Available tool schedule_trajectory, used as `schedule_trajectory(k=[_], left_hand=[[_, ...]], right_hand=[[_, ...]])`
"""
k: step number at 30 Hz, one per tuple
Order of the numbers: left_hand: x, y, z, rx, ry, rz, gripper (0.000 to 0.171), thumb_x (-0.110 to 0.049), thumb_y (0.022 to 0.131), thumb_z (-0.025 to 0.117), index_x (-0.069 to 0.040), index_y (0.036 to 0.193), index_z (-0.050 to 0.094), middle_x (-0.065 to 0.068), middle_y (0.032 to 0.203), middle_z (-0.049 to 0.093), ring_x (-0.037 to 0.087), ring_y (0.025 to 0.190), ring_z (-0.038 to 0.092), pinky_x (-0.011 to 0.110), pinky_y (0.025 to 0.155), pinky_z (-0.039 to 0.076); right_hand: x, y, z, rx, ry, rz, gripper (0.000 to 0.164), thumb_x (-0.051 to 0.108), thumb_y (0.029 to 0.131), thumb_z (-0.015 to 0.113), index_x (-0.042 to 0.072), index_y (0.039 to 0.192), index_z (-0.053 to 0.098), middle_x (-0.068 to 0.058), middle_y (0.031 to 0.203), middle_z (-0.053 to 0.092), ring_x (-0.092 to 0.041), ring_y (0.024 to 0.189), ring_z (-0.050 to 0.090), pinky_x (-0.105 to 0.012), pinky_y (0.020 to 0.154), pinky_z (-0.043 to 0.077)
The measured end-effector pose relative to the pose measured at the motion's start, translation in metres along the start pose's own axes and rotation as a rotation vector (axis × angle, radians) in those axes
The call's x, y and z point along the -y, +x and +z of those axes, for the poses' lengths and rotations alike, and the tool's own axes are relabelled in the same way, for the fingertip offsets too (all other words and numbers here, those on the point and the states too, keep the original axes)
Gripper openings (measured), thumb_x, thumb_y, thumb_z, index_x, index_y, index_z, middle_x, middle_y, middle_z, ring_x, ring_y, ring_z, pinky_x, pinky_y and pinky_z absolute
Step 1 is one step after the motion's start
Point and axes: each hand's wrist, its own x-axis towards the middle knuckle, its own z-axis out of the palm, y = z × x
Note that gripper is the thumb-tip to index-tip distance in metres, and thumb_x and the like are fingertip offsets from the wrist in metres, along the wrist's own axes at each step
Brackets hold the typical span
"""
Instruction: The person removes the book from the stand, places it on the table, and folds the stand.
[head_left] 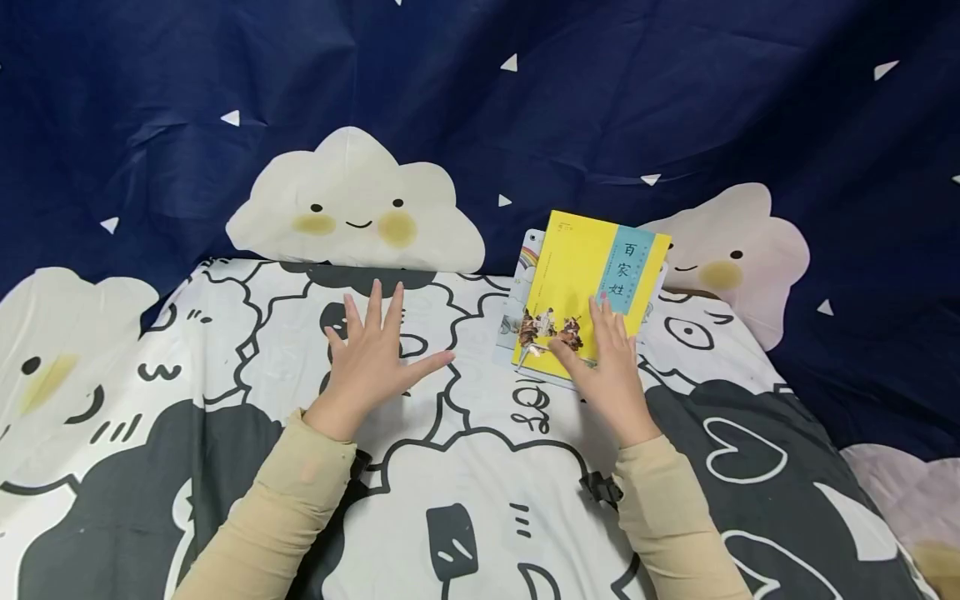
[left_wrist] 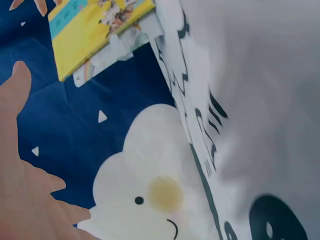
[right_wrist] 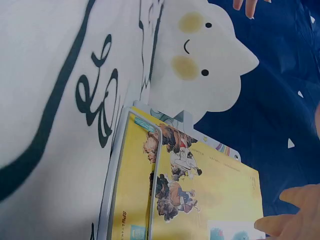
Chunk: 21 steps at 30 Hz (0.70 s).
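A yellow book (head_left: 577, 275) with a blue title strip and printed figures leans at a slant against a pale board (head_left: 529, 258) with a rainbow print. A grey frame (right_wrist: 156, 170) runs across the book's lower part in the right wrist view. My right hand (head_left: 611, 375) is in front of the book's lower right, fingers extended and thumb apart; whether it touches the cover I cannot tell. To the left, my left hand (head_left: 367, 358) is held over the patterned cloth with fingers spread, holding nothing. Only part of each hand shows in its own wrist view.
The black-and-white patterned cloth (head_left: 495, 483) covers the surface under both arms. Behind it hangs a dark blue sheet (head_left: 570, 108) with small white triangles. Smiling cloud shapes (head_left: 352, 200) are along the back, with another cloud (head_left: 742, 258) just right of the book.
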Motion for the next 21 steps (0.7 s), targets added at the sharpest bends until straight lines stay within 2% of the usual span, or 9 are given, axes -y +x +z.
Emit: schedule_trajectory(k=[6, 13, 16, 21], left_hand=[[-0.012, 0.006, 0.005, 0.025, -0.114, -0.006, 0.118, -0.085, 0.077, 0.051, -0.021, 0.161, -0.001, 0.008, 0.168, -0.008, 0.047, 0.150, -0.011, 0.077, 0.112, 0.005], [-0.028, 0.010, 0.015, 0.071, -0.218, 0.006, 0.115, -0.080, 0.081, 0.053, -0.016, 0.161, 0.002, 0.010, 0.168, -0.002, 0.043, 0.152, -0.006, 0.073, 0.115, 0.011], [-0.035, 0.011, 0.020, 0.084, -0.252, 0.020, 0.113, -0.078, 0.082, 0.054, -0.015, 0.161, 0.002, 0.012, 0.168, 0.000, 0.043, 0.152, -0.005, 0.071, 0.116, 0.012], [-0.044, 0.013, 0.027, 0.102, -0.274, 0.041, 0.112, -0.075, 0.083, 0.056, -0.014, 0.161, 0.004, 0.016, 0.167, 0.005, 0.044, 0.152, -0.001, 0.068, 0.117, 0.016]], right_hand=[[-0.003, 0.001, -0.010, -0.039, 0.176, 0.069, 0.079, 0.055, 0.100, 0.047, 0.023, 0.161, 0.009, -0.006, 0.168, 0.006, -0.037, 0.154, 0.004, -0.069, 0.118, 0.007], [-0.008, 0.005, -0.020, -0.089, 0.306, 0.196, 0.066, 0.059, 0.103, 0.030, 0.032, 0.160, 0.011, -0.006, 0.167, 0.014, -0.039, 0.151, 0.020, -0.060, 0.121, 0.018], [-0.011, 0.008, -0.022, -0.119, 0.365, 0.227, 0.066, 0.062, 0.102, 0.025, 0.032, 0.160, 0.013, -0.006, 0.167, 0.016, -0.036, 0.151, 0.020, -0.056, 0.123, 0.016], [-0.017, 0.010, -0.026, -0.149, 0.501, 0.230, 0.068, 0.063, 0.101, 0.020, 0.030, 0.160, 0.012, 0.005, 0.167, 0.012, -0.020, 0.154, 0.011, -0.044, 0.126, 0.010]])
